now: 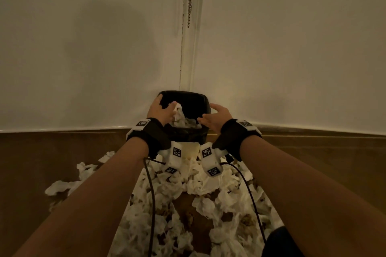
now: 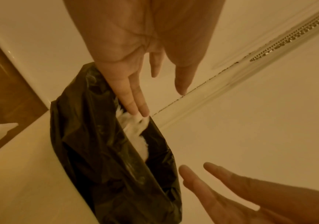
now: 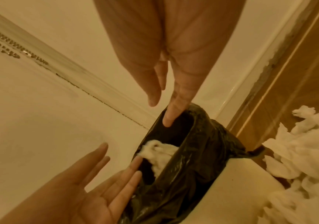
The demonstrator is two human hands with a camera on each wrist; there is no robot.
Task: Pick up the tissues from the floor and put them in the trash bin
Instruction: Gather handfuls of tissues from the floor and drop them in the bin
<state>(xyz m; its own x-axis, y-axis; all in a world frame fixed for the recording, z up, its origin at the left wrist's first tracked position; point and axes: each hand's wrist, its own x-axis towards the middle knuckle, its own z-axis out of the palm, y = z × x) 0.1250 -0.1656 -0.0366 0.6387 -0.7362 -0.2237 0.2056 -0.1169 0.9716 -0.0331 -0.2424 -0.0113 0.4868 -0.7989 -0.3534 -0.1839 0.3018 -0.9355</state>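
At frame centre, both hands, left [image 1: 159, 110] and right [image 1: 217, 116], are spread flat and hold nothing; tissue [image 1: 179, 113] lies between them inside the bin [image 1: 194, 100].

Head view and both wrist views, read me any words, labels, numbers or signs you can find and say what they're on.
No readable text in any view.
Wrist bands: black-and-white square code markers only, no letters or digits.
Bin, its black bag, tissues: no print.

Tissues [image 1: 186, 120] in the trash bin [image 1: 194, 100] in the corner, more tissues [image 1: 208, 185] before it.
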